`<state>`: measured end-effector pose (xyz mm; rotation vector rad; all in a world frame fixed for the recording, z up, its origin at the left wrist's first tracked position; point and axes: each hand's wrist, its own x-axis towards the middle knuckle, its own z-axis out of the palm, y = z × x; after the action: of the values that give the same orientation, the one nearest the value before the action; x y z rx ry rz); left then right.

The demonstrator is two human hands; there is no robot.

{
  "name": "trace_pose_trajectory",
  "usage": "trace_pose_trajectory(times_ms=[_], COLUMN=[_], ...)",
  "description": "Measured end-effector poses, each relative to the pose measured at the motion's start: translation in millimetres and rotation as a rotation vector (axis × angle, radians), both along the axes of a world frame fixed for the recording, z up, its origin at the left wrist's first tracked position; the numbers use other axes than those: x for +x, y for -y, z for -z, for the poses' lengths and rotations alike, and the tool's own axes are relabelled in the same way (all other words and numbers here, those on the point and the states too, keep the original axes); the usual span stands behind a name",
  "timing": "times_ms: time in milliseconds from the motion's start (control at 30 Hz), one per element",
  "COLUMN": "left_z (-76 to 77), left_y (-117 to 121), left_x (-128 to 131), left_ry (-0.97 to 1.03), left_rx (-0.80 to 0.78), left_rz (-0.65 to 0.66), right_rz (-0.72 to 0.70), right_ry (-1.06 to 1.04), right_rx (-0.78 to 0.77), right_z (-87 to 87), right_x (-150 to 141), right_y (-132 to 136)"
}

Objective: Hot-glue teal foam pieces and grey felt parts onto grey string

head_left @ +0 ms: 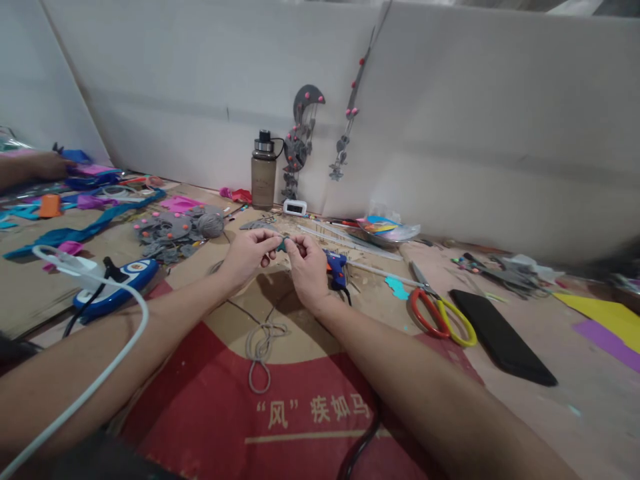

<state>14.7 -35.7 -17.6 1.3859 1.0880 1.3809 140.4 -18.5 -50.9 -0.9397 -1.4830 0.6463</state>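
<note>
Over the middle of the table, my left hand (250, 255) and my right hand (309, 268) meet, fingers pinched on a small dark teal piece (283, 245). Its shape is mostly hidden by the fingertips. Below the hands, a loose tangle of grey yarn (261, 347) lies on the red and brown board (210, 387); one strand runs up towards my fingers. A blue glue gun (337, 268) lies just right of my right hand. Further right are scissors (440, 313) with one red and one yellow handle, beside a cyan cut piece (397, 288).
A black phone (500, 333) lies at right. At left are a blue power strip (117, 290), a white cable (135, 333) and grey pieces with pink balls (170, 230). A bottle (263, 179) and clock (295, 208) stand behind. Another person's hand (50, 165) reaches in far left.
</note>
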Motion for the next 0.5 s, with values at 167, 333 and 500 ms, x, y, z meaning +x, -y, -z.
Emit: trace_pose_trajectory(times_ms=[167, 333, 500], left_z=[0.9, -1.9, -0.1], left_y=[0.3, 1.2, -3.6], left_x=[-1.6, -2.5, -5.0], left_ry=[-0.062, -0.144, -0.095], left_rx=[0.059, 0.090, 0.078], left_rz=[0.011, 0.000, 0.041], right_rz=[-0.005, -0.018, -0.019], right_ry=[-0.029, -0.043, -0.041], right_rx=[0.001, -0.002, -0.013], right_z=[0.8, -0.8, -1.5], right_x=[-0.7, -0.4, -0.2], right_y=[-0.2, 1.6, 2.8])
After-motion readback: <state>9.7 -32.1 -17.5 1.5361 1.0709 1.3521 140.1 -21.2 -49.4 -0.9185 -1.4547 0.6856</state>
